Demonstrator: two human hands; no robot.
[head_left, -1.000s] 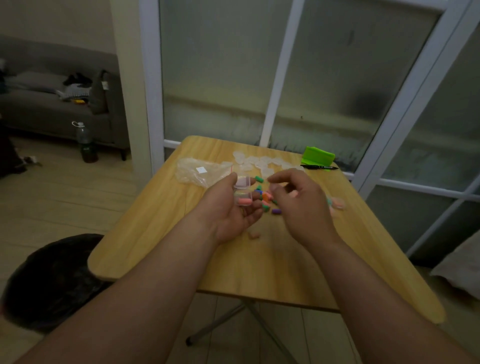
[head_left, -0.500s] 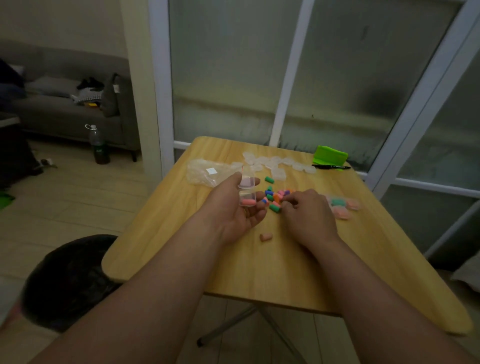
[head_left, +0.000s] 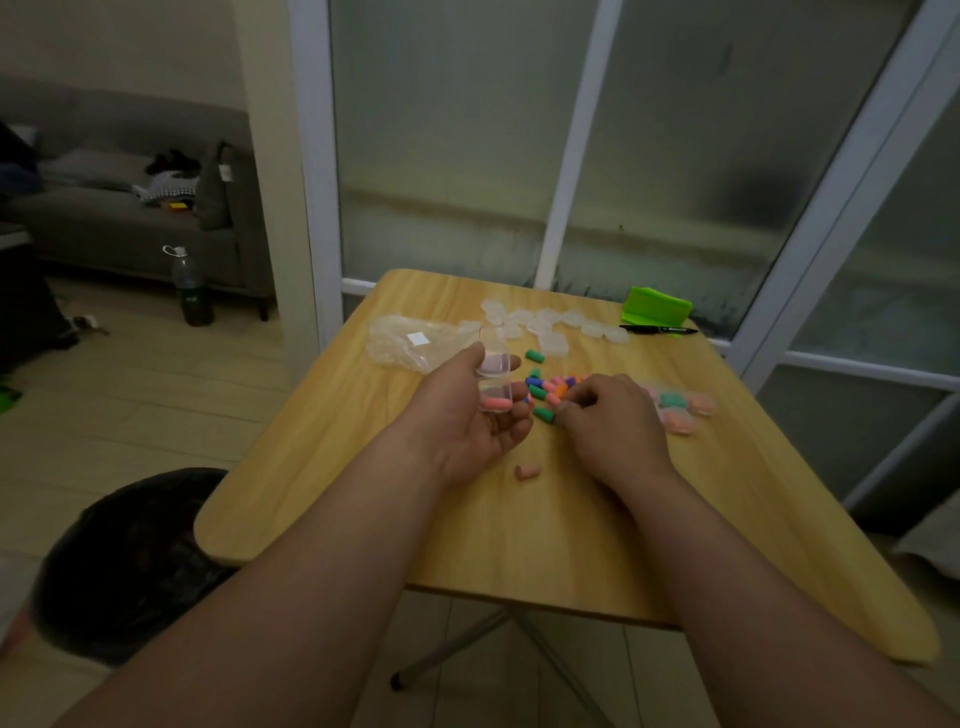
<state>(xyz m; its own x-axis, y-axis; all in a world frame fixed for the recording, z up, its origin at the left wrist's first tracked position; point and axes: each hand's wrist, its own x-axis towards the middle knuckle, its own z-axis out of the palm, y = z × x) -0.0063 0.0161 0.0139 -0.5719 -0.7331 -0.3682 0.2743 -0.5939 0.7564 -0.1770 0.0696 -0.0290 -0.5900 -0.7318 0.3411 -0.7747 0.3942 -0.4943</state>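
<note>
My left hand (head_left: 470, 415) holds a small clear plastic case (head_left: 494, 382) upright above the wooden table (head_left: 519, 545); a pink foam earplug lies in its bottom. Just to its right, my right hand (head_left: 613, 421) is down on the pile of coloured earplugs (head_left: 548, 387), fingers curled and pinching at one beside a green earplug (head_left: 543, 413). I cannot make out which piece the fingertips hold. A lone pink earplug (head_left: 527, 471) lies on the table between my wrists.
Several empty clear cases (head_left: 550, 325) and a clear plastic bag (head_left: 410, 343) lie at the table's far side, with a green box (head_left: 655, 305) and black pen (head_left: 657, 329). Filled cases (head_left: 680, 410) sit right of my hand. A black bin (head_left: 130, 561) stands at lower left.
My right hand dropped from beside the case down onto the earplug pile and stays there, fingers working. The left hand keeps holding the case. The camera view shifted slightly.
</note>
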